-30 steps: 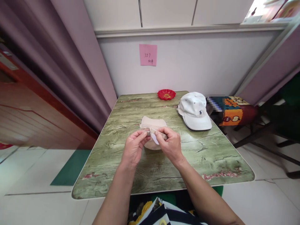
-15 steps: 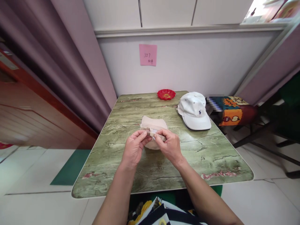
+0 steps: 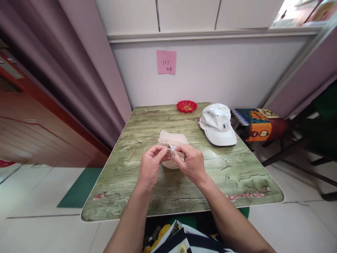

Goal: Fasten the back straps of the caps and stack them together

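A beige cap (image 3: pixel 172 137) lies upside down at the middle of the green wood-patterned table (image 3: pixel 121 182), its brim pointing to the far side. My left hand (image 3: pixel 152 163) pinches one end of the cap's back strap between thumb and fingers. The strap's other end is held by my right hand (image 3: pixel 189 161), close beside the left. Where the two ends meet, my fingertips partly cover the fastening. At the right edge of the table sit white caps (image 3: pixel 217 119), stacked, the top one bearing a small dark logo.
A red scalloped dish (image 3: pixel 186 106) stands at the table's far edge, by the wall. A pink note (image 3: pixel 166 62) is stuck to that wall. Right of the table is a stool with a colourful patterned cover (image 3: pixel 260 126). A purple curtain (image 3: pixel 86 66) hangs at left.
My right hand has shifted slightly, and the strap ends look closer together between my fingertips. The cap and the other things stay in place.
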Action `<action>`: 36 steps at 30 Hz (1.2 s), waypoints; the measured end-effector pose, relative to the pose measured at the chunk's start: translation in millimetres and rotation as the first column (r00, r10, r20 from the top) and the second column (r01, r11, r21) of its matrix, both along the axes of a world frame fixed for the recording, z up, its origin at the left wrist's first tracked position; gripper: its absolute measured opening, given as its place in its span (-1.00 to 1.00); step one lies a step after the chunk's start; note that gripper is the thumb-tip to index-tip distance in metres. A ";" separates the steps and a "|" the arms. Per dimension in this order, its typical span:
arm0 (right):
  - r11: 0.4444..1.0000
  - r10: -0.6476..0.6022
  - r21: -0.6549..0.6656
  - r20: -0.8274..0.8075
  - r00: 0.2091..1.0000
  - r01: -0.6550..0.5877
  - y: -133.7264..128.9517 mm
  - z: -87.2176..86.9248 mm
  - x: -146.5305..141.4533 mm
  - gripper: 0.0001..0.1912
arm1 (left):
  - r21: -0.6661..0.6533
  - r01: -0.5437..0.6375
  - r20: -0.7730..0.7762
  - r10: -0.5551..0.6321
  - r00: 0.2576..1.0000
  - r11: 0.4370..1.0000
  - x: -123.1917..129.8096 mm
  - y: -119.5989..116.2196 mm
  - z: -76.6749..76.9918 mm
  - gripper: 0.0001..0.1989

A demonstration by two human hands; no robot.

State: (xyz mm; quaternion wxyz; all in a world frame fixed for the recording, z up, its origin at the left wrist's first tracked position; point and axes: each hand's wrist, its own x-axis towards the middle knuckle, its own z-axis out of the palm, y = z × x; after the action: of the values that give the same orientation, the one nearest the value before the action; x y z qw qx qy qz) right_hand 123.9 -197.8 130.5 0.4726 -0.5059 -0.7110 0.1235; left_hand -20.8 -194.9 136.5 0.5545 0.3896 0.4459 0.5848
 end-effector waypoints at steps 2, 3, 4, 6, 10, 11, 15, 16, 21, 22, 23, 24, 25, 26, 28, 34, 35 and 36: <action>1.000 0.004 -0.009 0.012 1.000 -0.004 0.7 0.5 0.2 -0.86 | 0.005 0.002 -0.025 -0.002 1.000 1.000 -0.1 0.3 -0.5 -0.74; 1.000 0.010 -0.014 0.013 1.000 -0.010 1.0 0.5 0.6 -0.86 | 0.006 0.003 -0.036 -0.002 0.999 1.000 -0.6 0.6 -0.9 -0.74; 1.000 0.015 -0.019 0.009 1.000 -0.015 1.2 0.3 1.2 -0.86 | 0.006 0.004 -0.046 -0.004 0.999 1.000 -1.3 0.9 -1.2 -0.74; 0.999 0.015 -0.036 -0.012 1.000 -0.016 1.5 -0.6 3.5 -0.89 | 0.006 0.007 -0.058 -0.006 0.998 1.000 -3.8 1.6 -1.8 -0.75; 0.994 0.013 -0.111 -0.051 0.999 -0.019 2.3 -2.8 10.0 -0.87 | 0.009 -0.010 -0.063 0.010 0.998 1.000 -10.9 2.9 -1.3 -0.75; 0.992 0.017 -0.124 -0.059 0.998 -0.025 2.6 -2.9 11.4 -0.88 | 0.009 -0.013 -0.063 0.013 0.998 1.000 -12.5 3.2 -0.8 -0.75; 0.992 0.035 -0.120 -0.086 0.996 -0.045 3.5 -0.8 12.5 -0.88 | -0.008 0.016 -0.047 -0.017 0.999 1.000 -15.8 3.3 0.6 -0.74; 0.992 0.035 -0.118 -0.087 0.996 -0.045 3.5 0.0 11.8 -0.89 | -0.014 0.030 -0.040 -0.031 0.999 0.999 -15.7 3.1 0.6 -0.73; 0.992 0.044 -0.113 -0.079 0.996 -0.053 2.2 2.7 5.7 -0.90 | -0.032 0.084 -0.022 -0.084 0.996 0.996 -11.6 0.9 -0.7 -0.72; 0.992 0.052 -0.113 -0.080 0.995 -0.061 2.0 2.6 5.1 -0.90 | -0.032 0.084 -0.019 -0.085 0.996 0.996 -10.9 0.7 -0.9 -0.72; 0.991 0.059 -0.115 -0.083 0.995 -0.068 1.8 2.3 5.0 -0.90 | -0.033 0.081 -0.015 -0.082 0.997 0.996 -10.7 0.8 -1.0 -0.73; 0.990 0.063 -0.120 -0.089 0.994 -0.074 1.7 1.7 5.6 -0.90 | -0.034 0.077 -0.010 -0.077 0.997 0.996 -10.9 1.1 -1.1 -0.73; 0.988 0.068 -0.129 -0.096 0.993 -0.080 1.8 0.9 6.9 -0.90 | -0.036 0.068 -0.005 -0.069 0.998 0.997 -11.7 1.6 -1.1 -0.73; 0.985 0.075 -0.144 -0.107 0.991 -0.090 1.9 -0.2 8.5 -0.88 | -0.039 0.060 0.001 -0.060 0.998 0.997 -13.0 2.3 -1.2 -0.73; 0.975 0.093 -0.187 -0.142 0.985 -0.119 2.6 -2.7 12.4 -0.86 | -0.045 0.039 0.015 -0.038 0.999 0.998 -16.4 3.9 -1.5 -0.73; 0.965 0.099 -0.215 -0.218 0.971 -0.147 6.1 -7.3 15.0 -0.86 | -0.074 0.041 0.069 -0.036 0.997 0.996 -19.5 4.7 -1.6 -0.70; 0.970 0.097 -0.199 -0.218 0.971 -0.142 6.4 -7.1 13.9 -0.86 | -0.074 0.051 0.069 -0.046 0.997 0.996 -18.5 4.2 -1.2 -0.71; 0.973 0.095 -0.186 -0.219 0.971 -0.137 6.6 -6.8 12.8 -0.86 | -0.074 0.061 0.068 -0.056 0.996 0.995 -17.4 3.7 -0.8 -0.71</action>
State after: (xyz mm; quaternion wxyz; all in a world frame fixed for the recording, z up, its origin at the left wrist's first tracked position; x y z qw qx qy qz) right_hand 136.6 -191.2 123.7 0.4832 -0.4923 -0.6701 0.2742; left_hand -38.3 -191.2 135.7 0.6002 0.3615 0.4376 0.5636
